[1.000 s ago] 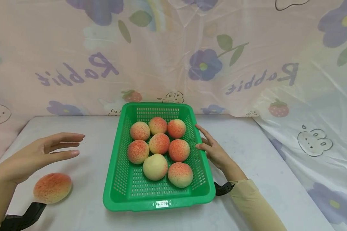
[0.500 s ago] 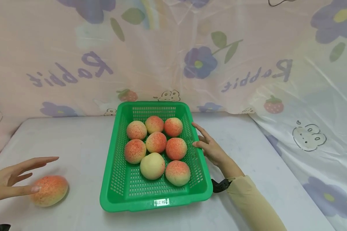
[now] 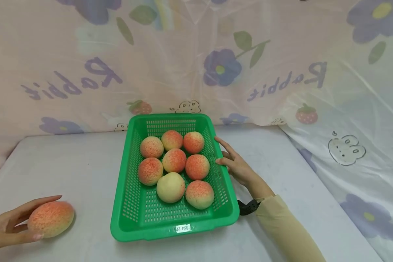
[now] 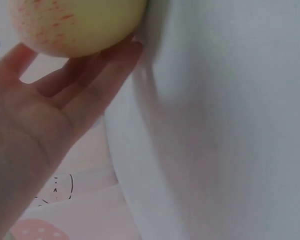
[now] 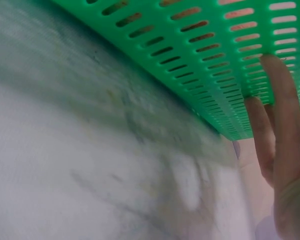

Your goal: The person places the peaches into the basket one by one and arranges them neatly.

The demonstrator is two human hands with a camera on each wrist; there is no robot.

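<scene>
At the left of the table, my left hand [image 3: 1, 231] curls round a loose peach [image 3: 51, 218], its fingers behind the fruit and its thumb in front. Seen in the left wrist view, the peach [image 4: 80, 22] lies against the fingertips. A green plastic basket [image 3: 175, 233] stands in the middle with several red-and-yellow peaches in it; one pale peach [image 3: 171, 187] is near its front. My right hand [image 3: 240, 167] touches the basket's right side, thumb and forefinger on the rim. In the right wrist view its straight fingers [image 5: 287, 105] press the slotted outer wall.
The white table [image 3: 91, 174] runs back to a hanging cloth [image 3: 170, 54] printed with flowers, rabbits and strawberries. More cloth hangs along the right side. A white label [image 3: 183, 228] is on the basket's front rim.
My left hand has come down from above and reached round the loose peach, thumb and fingers now on either side. My right hand stays at the basket's side. The view has turned slightly.
</scene>
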